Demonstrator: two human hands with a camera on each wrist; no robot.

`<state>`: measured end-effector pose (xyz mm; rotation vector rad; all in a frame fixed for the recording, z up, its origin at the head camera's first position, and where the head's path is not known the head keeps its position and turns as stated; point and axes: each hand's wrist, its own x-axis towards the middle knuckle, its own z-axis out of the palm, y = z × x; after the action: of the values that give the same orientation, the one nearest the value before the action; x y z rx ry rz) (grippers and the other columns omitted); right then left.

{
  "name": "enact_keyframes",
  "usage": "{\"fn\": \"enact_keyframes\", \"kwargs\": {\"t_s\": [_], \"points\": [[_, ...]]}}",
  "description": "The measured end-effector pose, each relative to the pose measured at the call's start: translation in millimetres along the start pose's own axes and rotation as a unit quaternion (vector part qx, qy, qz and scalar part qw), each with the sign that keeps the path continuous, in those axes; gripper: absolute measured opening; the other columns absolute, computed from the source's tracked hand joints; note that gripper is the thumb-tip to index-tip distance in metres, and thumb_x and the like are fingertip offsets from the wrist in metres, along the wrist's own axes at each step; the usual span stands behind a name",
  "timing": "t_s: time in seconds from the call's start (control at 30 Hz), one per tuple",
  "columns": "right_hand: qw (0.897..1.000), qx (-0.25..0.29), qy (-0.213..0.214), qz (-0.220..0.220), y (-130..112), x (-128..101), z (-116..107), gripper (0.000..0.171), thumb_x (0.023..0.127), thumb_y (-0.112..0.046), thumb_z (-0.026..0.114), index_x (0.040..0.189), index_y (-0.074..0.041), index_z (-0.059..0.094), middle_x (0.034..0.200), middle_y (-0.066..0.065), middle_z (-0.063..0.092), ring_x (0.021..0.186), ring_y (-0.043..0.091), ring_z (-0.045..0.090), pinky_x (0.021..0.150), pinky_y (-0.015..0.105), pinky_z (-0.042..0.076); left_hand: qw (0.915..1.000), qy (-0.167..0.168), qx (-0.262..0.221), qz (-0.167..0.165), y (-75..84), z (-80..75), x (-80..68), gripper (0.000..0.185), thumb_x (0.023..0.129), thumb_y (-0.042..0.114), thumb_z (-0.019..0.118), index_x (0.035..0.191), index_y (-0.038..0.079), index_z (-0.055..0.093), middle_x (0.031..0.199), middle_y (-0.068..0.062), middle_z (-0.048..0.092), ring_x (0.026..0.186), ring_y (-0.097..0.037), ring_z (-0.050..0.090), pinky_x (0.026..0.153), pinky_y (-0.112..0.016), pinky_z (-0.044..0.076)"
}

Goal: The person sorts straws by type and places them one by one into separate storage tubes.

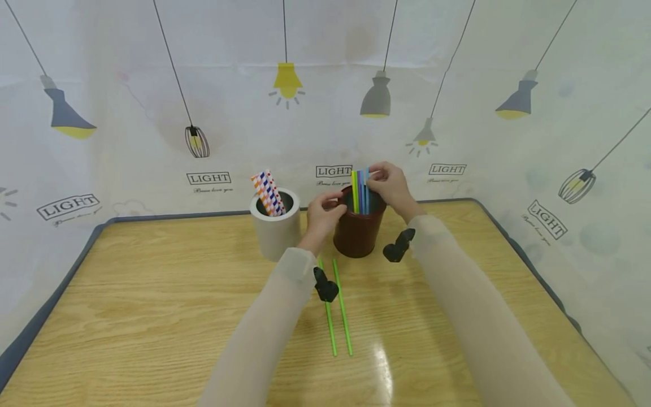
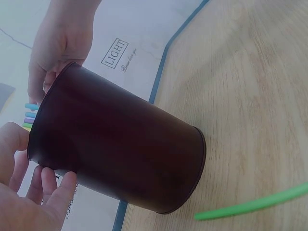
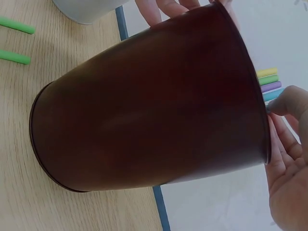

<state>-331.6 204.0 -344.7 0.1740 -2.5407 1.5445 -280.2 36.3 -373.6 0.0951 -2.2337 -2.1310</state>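
A dark brown cup [image 1: 357,234] stands upright on the table, holding several plastic straws [image 1: 355,192] in yellow, green, purple and blue. My left hand [image 1: 323,217] grips the cup's left rim between thumb and fingers; the left wrist view shows the thumb at the mouth and fingers along the side. At the right rim, my right hand [image 1: 391,183] pinches a blue straw [image 1: 367,176] among the others. In the right wrist view the brown cup [image 3: 149,115] hides the straws' lower parts, leaving only their tips past the rim.
Left of the brown cup stands a white cup [image 1: 277,234] with patterned paper straws [image 1: 268,193] leaning in it. Two green straws [image 1: 343,311] lie side by side on the wooden table [image 1: 152,305], partly beneath my left wrist. A printed cloth backdrop [image 1: 244,130] rises behind the table.
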Motion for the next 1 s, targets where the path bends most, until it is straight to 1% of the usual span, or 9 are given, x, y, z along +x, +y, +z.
{"fn": "enact_keyframes", "kwargs": {"t_s": [0.17,0.3,0.4,0.47,0.53,0.7,0.8,0.9,1.0], "points": [[1.0,-0.014,-0.015,-0.002,-1,2,-2,0.028,0.083,-0.005,0.06,0.109,0.004,0.056,0.094,0.018,0.059,0.082,0.023,0.057,0.073,0.032,0.048,1.0,-0.001,0.002,0.002,1.4,0.0,-0.4,0.031,0.078,0.004,0.064,0.109,0.007,0.066,0.102,-0.011,0.06,0.091,-0.019,0.054,0.067,-0.026,0.05],[0.999,-0.02,-0.024,0.0,-1,3,-4,0.028,0.083,-0.007,0.061,0.109,0.003,0.056,0.094,0.017,0.061,0.081,0.02,0.057,0.072,0.03,0.048,1.0,-0.002,0.002,0.001,2.4,0.4,-0.8,0.031,0.078,0.004,0.064,0.109,0.008,0.065,0.102,-0.011,0.06,0.092,-0.019,0.054,0.067,-0.026,0.05],[1.0,0.002,-0.025,-0.003,-2,3,-5,0.028,0.083,-0.006,0.061,0.108,0.003,0.058,0.092,0.017,0.061,0.078,0.019,0.058,0.069,0.029,0.051,1.0,0.0,0.001,0.0,1.5,0.4,-0.5,0.031,0.078,0.004,0.064,0.109,0.008,0.065,0.102,-0.01,0.059,0.092,-0.019,0.053,0.066,-0.026,0.05],[0.999,0.026,-0.028,-0.001,-3,3,-6,0.027,0.083,-0.006,0.061,0.108,0.003,0.058,0.09,0.017,0.061,0.077,0.019,0.059,0.068,0.028,0.052,1.0,-0.001,0.002,0.004,1.5,0.0,-1.0,0.03,0.079,0.003,0.064,0.109,0.007,0.065,0.102,-0.011,0.059,0.092,-0.02,0.054,0.067,-0.026,0.05],[0.998,0.054,-0.033,0.005,-5,2,-8,0.026,0.084,-0.005,0.06,0.109,0.004,0.058,0.089,0.017,0.06,0.078,0.022,0.06,0.068,0.03,0.054,1.0,-0.002,0.004,0.009,1.7,0.0,-1.5,0.029,0.08,0.003,0.064,0.109,0.006,0.065,0.103,-0.011,0.059,0.093,-0.02,0.054,0.068,-0.027,0.05],[0.995,0.082,-0.049,0.021,-9,0,-15,0.028,0.086,-0.005,0.059,0.112,0.006,0.056,0.089,0.016,0.059,0.082,0.026,0.06,0.068,0.034,0.054,0.9999,-0.003,0.004,0.014,2.0,0.4,-0.7,0.029,0.08,0.002,0.063,0.109,0.006,0.065,0.104,-0.013,0.058,0.094,-0.022,0.056,0.069,-0.028,0.05],[0.993,0.097,-0.056,0.039,-9,-3,-19,0.029,0.087,-0.005,0.058,0.115,0.006,0.055,0.093,0.017,0.058,0.083,0.025,0.06,0.067,0.034,0.054,0.9999,-0.002,0.004,0.013,1.2,0.4,-0.1,0.03,0.08,0.002,0.064,0.109,0.006,0.065,0.105,-0.013,0.058,0.095,-0.023,0.056,0.072,-0.029,0.05],[0.99,0.109,-0.063,0.071,-8,-8,-22,0.029,0.088,-0.005,0.056,0.115,0.005,0.054,0.097,0.017,0.056,0.084,0.024,0.058,0.068,0.035,0.054,0.9999,-0.001,0.008,0.01,1.0,0.5,-0.3,0.03,0.079,0.003,0.064,0.109,0.006,0.065,0.105,-0.012,0.058,0.096,-0.023,0.056,0.074,-0.03,0.05],[0.985,0.123,-0.068,0.104,-8,-12,-25,0.03,0.087,-0.005,0.056,0.116,0.004,0.054,0.098,0.016,0.055,0.084,0.022,0.057,0.069,0.035,0.054,0.9999,0.002,0.01,0.006,1.3,0.5,-0.9,0.03,0.079,0.003,0.064,0.109,0.006,0.065,0.104,-0.011,0.059,0.094,-0.022,0.056,0.073,-0.029,0.049]]}}
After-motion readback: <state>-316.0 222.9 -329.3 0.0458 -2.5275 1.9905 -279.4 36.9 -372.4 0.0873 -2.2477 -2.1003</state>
